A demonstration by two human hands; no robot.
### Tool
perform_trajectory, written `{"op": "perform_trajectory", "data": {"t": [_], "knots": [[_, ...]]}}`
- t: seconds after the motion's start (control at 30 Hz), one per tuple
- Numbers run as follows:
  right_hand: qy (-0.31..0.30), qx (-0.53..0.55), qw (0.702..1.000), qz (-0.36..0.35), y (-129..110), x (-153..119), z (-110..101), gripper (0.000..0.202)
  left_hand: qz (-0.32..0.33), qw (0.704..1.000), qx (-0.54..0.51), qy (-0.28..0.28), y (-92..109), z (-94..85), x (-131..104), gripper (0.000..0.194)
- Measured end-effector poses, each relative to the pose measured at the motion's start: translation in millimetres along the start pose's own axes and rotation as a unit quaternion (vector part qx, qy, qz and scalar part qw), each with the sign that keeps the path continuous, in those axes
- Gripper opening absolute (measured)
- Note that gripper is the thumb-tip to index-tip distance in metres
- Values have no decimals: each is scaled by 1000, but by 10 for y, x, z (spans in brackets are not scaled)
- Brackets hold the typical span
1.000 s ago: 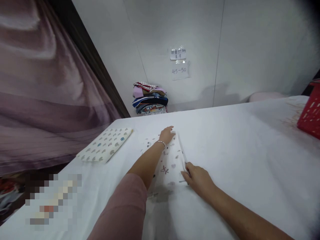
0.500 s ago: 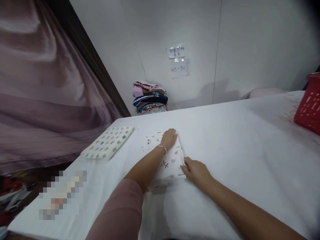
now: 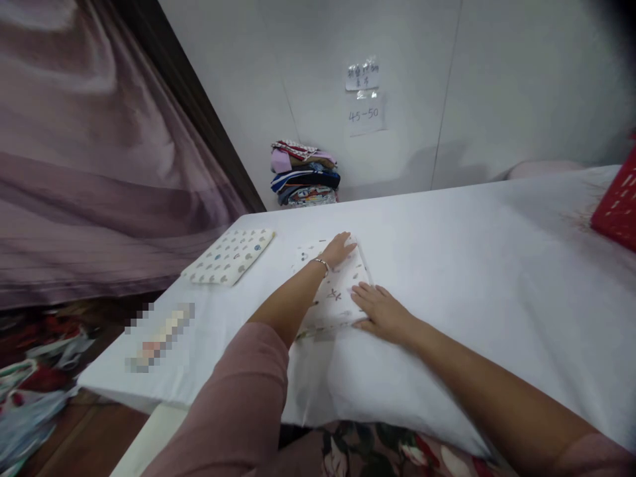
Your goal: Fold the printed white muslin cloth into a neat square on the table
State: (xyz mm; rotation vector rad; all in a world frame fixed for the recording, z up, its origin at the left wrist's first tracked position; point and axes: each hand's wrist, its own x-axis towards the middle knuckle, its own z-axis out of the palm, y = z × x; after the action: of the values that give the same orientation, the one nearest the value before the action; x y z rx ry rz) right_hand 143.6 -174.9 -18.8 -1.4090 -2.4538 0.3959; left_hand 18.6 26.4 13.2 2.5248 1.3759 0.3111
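Observation:
A folded white cloth (image 3: pixel 342 291) printed with small grey and brown motifs lies flat on the white-covered table (image 3: pixel 447 265). My left hand (image 3: pixel 338 250), with a bracelet at the wrist, rests open on its far part, fingers toward the far right corner. Flat on the near right corner lies my right hand (image 3: pixel 381 311), its fingers spread over the edge. My left forearm hides part of the cloth's left side. Further left is a second folded cloth (image 3: pixel 231 257), cream with a grey mushroom-like print, touched by neither hand.
A pile of folded fabrics (image 3: pixel 305 173) stands beyond the table's far edge, by the wall. On the right is a red perforated basket (image 3: pixel 619 205). A pink curtain (image 3: pixel 99 159) hangs at left, and a blurred-out item (image 3: pixel 161 338) lies near the table's left edge.
My right hand has gone from pinching the cloth's right edge to lying flat on its near right corner. My left hand stays on the far part. The view has tilted down.

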Motion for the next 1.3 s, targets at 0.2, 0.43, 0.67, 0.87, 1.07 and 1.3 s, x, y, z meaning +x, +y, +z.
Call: {"op": "perform_trajectory", "data": {"t": [0.2, 0.43, 0.67, 0.87, 1.07, 1.3], "knots": [[-5, -3, 1000, -8, 62, -16, 0, 64, -23, 994, -103, -6, -105, -282, -891, 50], [13, -28, 999, -28, 72, -26, -10, 56, 20, 995, -61, 76, -322, -258, -2153, 54], [34, -34, 998, -47, 133, -14, 58, 54, -28, 992, -12, 122, -438, -67, -2620, 45], [50, -35, 997, -50, 162, -38, 91, 54, -52, 987, -21, 153, -406, -43, -2680, 38], [51, -48, 996, -51, 158, -45, 111, 55, -87, 985, 53, 136, -266, -38, -2641, 54], [32, -69, 996, -45, 62, -37, 89, 52, -121, 983, 51, 125, -330, -82, -2529, 54]]}}
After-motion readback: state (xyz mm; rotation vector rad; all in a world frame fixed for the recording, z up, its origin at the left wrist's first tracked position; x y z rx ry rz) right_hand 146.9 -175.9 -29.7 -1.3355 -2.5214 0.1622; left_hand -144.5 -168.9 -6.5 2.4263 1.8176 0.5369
